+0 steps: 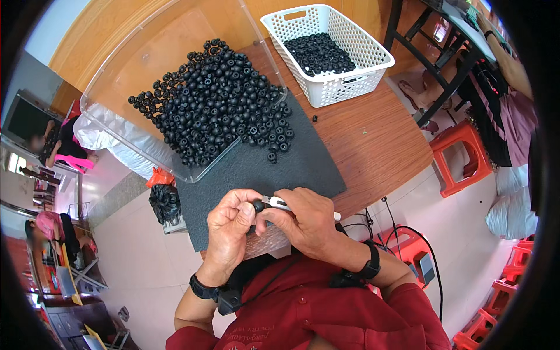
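Observation:
Between the thumb and fingers of my left hand (228, 227) is a small round black part (258, 206). My right hand (312, 221) grips a white-handled cutter knife (279, 202), its short metal tip at the part's right side. Whether the tip touches the part is too small to tell. Both hands are close together over the near edge of a dark grey mat (303, 157). Beyond them, a heap of similar black parts (213, 105) spills from a clear plastic tub (125, 143) onto the mat.
A white perforated basket (335, 93) with more small black pieces stands at the far right of the wooden table (385, 140). One loose piece (315, 118) lies near it. Red stools (464, 157) and cables (434, 256) are on the right. Other people sit at both sides.

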### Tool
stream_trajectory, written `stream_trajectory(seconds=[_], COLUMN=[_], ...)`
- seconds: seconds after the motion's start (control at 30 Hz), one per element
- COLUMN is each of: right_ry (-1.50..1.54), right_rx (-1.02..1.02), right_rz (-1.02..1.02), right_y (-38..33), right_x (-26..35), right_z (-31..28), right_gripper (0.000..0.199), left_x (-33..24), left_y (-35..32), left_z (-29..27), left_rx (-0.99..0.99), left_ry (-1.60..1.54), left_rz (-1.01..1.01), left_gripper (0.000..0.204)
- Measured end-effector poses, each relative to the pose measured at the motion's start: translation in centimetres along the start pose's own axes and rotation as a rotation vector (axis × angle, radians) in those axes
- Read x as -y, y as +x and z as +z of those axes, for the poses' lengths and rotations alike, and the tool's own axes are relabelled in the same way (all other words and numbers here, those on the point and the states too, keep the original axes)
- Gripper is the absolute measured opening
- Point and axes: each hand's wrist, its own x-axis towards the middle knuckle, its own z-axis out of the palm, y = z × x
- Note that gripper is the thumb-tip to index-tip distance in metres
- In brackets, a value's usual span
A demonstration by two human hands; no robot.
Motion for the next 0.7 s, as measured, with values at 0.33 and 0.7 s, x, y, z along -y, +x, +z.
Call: stream_trajectory(seconds=[0.33,0.7], right_ry=[-0.043,-0.107], right_rx=[-0.029,-0.057], right_rz=[-0.040,-0.100], right_y=[-0.11,-0.16], right_x=[0.09,0.28], right_z=[0.47,0.70], right_gripper=[0.026,0.032], left_x=[0.37,0.71], left_y=[-0.49,-0.98], left_z=[0.49,0.46], left_rx=[-0.062,-0.094], left_ry=[0.002,0.032], left_rz=[0.034,0.086], left_gripper=[0.025,0.026])
